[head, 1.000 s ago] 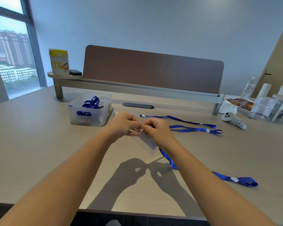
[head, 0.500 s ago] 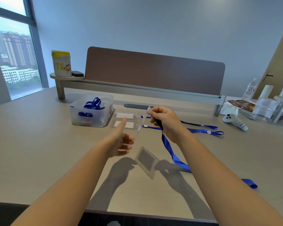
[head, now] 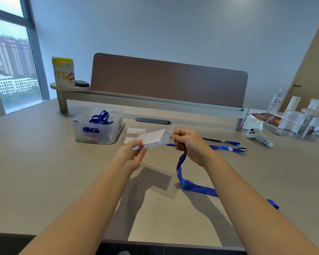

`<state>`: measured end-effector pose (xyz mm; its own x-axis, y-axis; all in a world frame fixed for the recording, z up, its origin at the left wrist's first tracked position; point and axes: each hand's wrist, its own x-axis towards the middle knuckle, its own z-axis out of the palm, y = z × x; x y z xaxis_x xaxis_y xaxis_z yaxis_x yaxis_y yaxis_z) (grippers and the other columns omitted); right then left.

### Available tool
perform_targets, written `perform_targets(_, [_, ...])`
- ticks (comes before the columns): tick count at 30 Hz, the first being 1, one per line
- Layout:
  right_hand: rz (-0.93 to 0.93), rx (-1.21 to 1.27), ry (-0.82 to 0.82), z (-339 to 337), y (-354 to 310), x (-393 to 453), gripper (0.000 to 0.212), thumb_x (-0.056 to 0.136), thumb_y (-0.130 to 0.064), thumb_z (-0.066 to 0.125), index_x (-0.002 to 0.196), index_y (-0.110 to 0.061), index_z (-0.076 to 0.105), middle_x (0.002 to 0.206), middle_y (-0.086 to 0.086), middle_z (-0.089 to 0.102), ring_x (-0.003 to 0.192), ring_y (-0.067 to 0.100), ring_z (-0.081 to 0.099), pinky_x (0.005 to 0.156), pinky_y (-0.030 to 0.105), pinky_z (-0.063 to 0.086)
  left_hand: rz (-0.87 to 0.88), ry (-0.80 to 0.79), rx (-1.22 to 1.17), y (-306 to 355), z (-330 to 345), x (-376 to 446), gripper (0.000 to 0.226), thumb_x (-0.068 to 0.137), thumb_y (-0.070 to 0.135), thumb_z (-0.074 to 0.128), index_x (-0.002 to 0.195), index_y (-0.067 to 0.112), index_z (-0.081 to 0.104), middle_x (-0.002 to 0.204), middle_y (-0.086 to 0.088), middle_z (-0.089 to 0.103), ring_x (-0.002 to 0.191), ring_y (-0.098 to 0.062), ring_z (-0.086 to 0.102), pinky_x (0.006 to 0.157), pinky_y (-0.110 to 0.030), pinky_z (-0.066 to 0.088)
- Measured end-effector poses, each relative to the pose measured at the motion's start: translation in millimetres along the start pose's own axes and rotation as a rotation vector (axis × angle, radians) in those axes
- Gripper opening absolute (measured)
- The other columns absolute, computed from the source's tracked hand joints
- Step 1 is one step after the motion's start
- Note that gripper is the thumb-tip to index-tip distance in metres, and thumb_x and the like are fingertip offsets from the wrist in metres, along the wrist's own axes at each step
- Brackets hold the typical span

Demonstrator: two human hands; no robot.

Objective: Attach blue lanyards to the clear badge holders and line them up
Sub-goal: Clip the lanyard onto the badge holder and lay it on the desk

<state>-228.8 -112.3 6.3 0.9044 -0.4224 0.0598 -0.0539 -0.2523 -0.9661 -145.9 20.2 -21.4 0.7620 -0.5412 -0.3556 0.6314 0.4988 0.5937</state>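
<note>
The clear rectangular plastic badge holder with a white card inside point(head: 153, 138) hangs in the air between the two hands, above the tabletop. The left hand point(head: 132, 157) pinches its near-left corner; the right hand point(head: 189, 143) pinches its far-right end, where the long blue ribbon lanyard point(head: 180, 165) drops from under that fist and trails across the pale wooden table point(head: 35, 172) toward the person's right.

Judged from this, the join is the weak point: if the clip is only half seated, a tug from the draped ribbon could pull it out as the holder is set down. The loose ribbon lies close to the right forearm and could drag or snag. Beyond the left hand, two more clear badge holders with white cards point(head: 134, 135) lie flat beside the translucent plastic bin of blue lanyards point(head: 98, 128); a careless placement could knock their row askew.

The clip itself is hidden inside the right hand's fingers, so I cannot tell whether it is fastened. The held holder also covers part of the flat ones, and its clear edges blur against the table.
</note>
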Motion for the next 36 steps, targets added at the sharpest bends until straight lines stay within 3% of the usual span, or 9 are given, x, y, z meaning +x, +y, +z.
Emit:
perform_targets(3, [0.086, -0.173, 0.029, 0.1, 7.1, 0.2, 0.023, 0.096, -0.012, 0.038, 0.110, -0.004, 0.055, 0.075, 0.001, 0.049, 0.068, 0.011, 0.044, 0.064, 0.020, 0.038, 0.107, 0.075, 0.093, 9.9, 6.2, -0.7, 0.007, 0.089, 0.001, 0.050, 0.086, -0.003, 0.055, 0.105, -0.016, 0.058, 0.103, -0.027, 0.060, 0.095, -0.032, 0.048])
perform_targets(7, [0.048, -0.248, 0.327, 5.2, 14.6, 4.0, 0.023, 0.096, -0.016, 0.038, 0.108, -0.008, 0.055, 0.095, 0.003, 0.051, 0.082, 0.013, 0.047, 0.070, 0.024, 0.040, 0.230, 0.111, 0.191, 18.4, 15.2, -1.5, 0.026, 0.090, 0.001, 0.049, 0.115, -0.005, 0.050, 0.077, -0.011, 0.059, 0.073, -0.020, 0.060, 0.081, -0.034, 0.052])
perform_targets(11, [0.267, 0.233, 0.175, 16.8, 14.5, -6.6, 0.035, 0.096, -0.015, 0.035, 0.069, -0.003, 0.056, 0.070, 0.011, 0.057, 0.061, 0.018, 0.053, 0.059, 0.024, 0.045, 0.250, 0.067, 0.178, 28.5, 29.4, -6.2, 0.022, 0.092, 0.003, 0.044, 0.113, -0.001, 0.049, 0.082, -0.009, 0.058, 0.094, -0.024, 0.061, 0.089, -0.033, 0.051])
perform_targets(13, [0.378, 0.433, 0.031, 25.3, 20.1, -9.7, 0.050, 0.098, -0.032, 0.028, 0.090, 0.004, 0.061, 0.087, 0.016, 0.063, 0.082, 0.026, 0.063, 0.075, 0.031, 0.051, 0.235, 0.033, 0.139, 31.1, 35.5, -10.4, 0.013, 0.094, 0.005, 0.041, 0.105, 0.002, 0.048, 0.089, -0.009, 0.058, 0.107, -0.026, 0.058, 0.093, -0.032, 0.049])
perform_targets(16, [0.400, 0.774, -0.076, 37.4, 34.7, -4.4, 0.069, 0.095, -0.052, 0.018, 0.126, 0.003, 0.048, 0.113, 0.017, 0.059, 0.122, 0.032, 0.050, 0.102, 0.040, 0.038, 0.218, -0.001, 0.075, 33.3, 36.8, -17.1, 0.008, 0.095, 0.007, 0.040, 0.098, 0.005, 0.046, 0.084, -0.008, 0.055, 0.105, -0.026, 0.056, 0.096, -0.030, 0.047])
perform_targets(19, [0.312, 1.034, -0.034, 42.4, 42.8, 4.8, 0.068, 0.092, -0.056, 0.019, 0.133, -0.006, 0.039, 0.102, 0.010, 0.058, 0.113, 0.027, 0.050, 0.105, 0.043, 0.031, 0.220, 0.043, 0.062, 37.1, 24.6, -14.8, 0.012, 0.094, 0.009, 0.043, 0.104, 0.004, 0.046, 0.083, -0.007, 0.055, 0.098, -0.025, 0.057, 0.091, -0.029, 0.049])
perform_targets(25, [0.183, 1.267, 0.298, 13.0, 43.0, 22.4, 0.035, 0.096, -0.035, 0.035, 0.102, -0.004, 0.049, 0.090, 0.010, 0.057, 0.087, 0.022, 0.057, 0.093, 0.034, 0.038, 0.240, 0.152, 0.025, 39.9, -19.9, 3.6, 0.036, 0.093, 0.005, 0.042, 0.129, 0.001, 0.040, 0.114, -0.015, 0.054, 0.116, -0.030, 0.054, 0.091, -0.032, 0.050])
perform_targets(30, [0.252, 1.119, 0.500, -29.0, 49.6, 25.5, 0.025, 0.096, -0.019, 0.040, 0.074, -0.008, 0.046, 0.071, 0.006, 0.056, 0.061, 0.015, 0.053, 0.061, 0.024, 0.046, 0.219, 0.253, 0.145, 28.9, -46.3, 26.3, 0.033, 0.093, 0.006, 0.043, 0.126, 0.002, 0.042, 0.122, -0.018, 0.056, 0.116, -0.030, 0.055, 0.093, -0.038, 0.049])
perform_targets(36, [0.459, 0.424, 0.652, -79.1, 67.0, 31.2, 0.026, 0.092, -0.011, 0.040, 0.068, -0.012, 0.050, 0.068, 0.003, 0.056, 0.060, 0.013, 0.050, 0.067, 0.028, 0.042, 0.209, 0.392, 0.316, 14.1, -57.3, 62.3, 0.033, 0.092, 0.005, 0.045, 0.124, 0.001, 0.046, 0.123, -0.017, 0.059, 0.112, -0.028, 0.058, 0.081, -0.031, 0.050])
